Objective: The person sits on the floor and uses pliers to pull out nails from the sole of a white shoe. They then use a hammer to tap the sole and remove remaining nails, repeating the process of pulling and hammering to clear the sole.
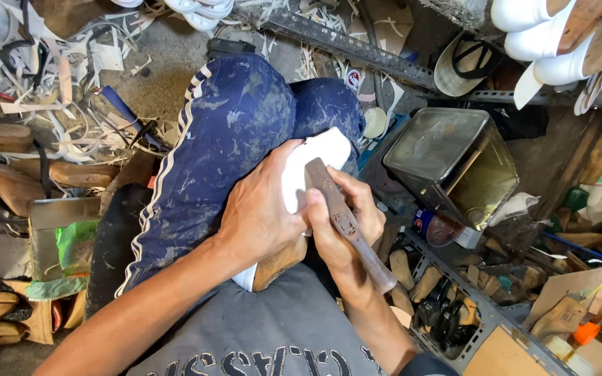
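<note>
Head view: hands (263, 209) grip white shoe (318, 157), rusty tool (348, 226)

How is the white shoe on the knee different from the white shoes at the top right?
The white shoe on the knee is gripped by the left hand and mostly hidden; the white shoes at the top right sit untouched, stacked in a row. The rusty tool in the right hand meets only the first. Both are white.

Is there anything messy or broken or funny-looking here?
Yes. White scrap strips lie tangled all over the floor at upper left, like trimmings dropped where they fell. The square metal tin on the right is tipped on its side. The left hand steadies a white shoe on the knee; the right hand grips a rusty tool.
</note>
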